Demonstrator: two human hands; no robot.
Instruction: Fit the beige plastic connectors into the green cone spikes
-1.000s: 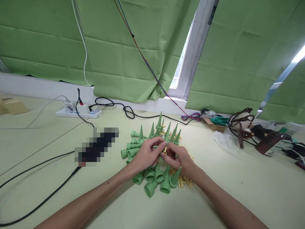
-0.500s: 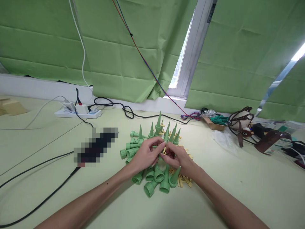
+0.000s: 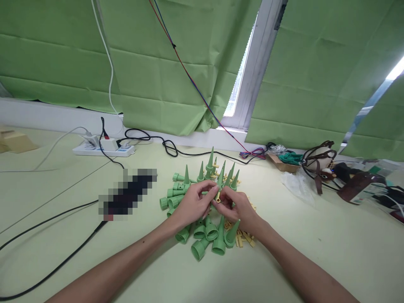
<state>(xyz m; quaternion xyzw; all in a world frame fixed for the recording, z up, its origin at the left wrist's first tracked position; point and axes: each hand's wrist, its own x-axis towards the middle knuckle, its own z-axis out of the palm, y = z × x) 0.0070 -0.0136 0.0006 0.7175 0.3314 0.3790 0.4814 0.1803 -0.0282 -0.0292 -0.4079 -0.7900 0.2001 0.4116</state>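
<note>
My left hand (image 3: 195, 203) is closed, with thumb and fingertips pinched at the base of a green plastic spike (image 3: 221, 173) that points away from me. A small yellow tube-shaped valve (image 3: 218, 198) sticks out between both hands, its round open end facing me. My right hand (image 3: 237, 207) is closed beside it, index finger and thumb curled around the valve. The fingers hide where the valve meets the spike. Around and below my hands lie several green spikes with wide, cap-like ends (image 3: 198, 249), and more spikes (image 3: 187, 174) stand upright behind.
Loose yellow valves (image 3: 240, 240) lie by my right wrist, with more behind the spikes. A blurred dark object (image 3: 129, 193) with a black cable is at left. A white power strip (image 3: 104, 149) sits near the wall. A bag (image 3: 318, 162) and clutter stand at right.
My right index finger has drawn slightly away from my left fingertips, so more of the yellow valve shows. The left hand and the pile are almost unchanged.
</note>
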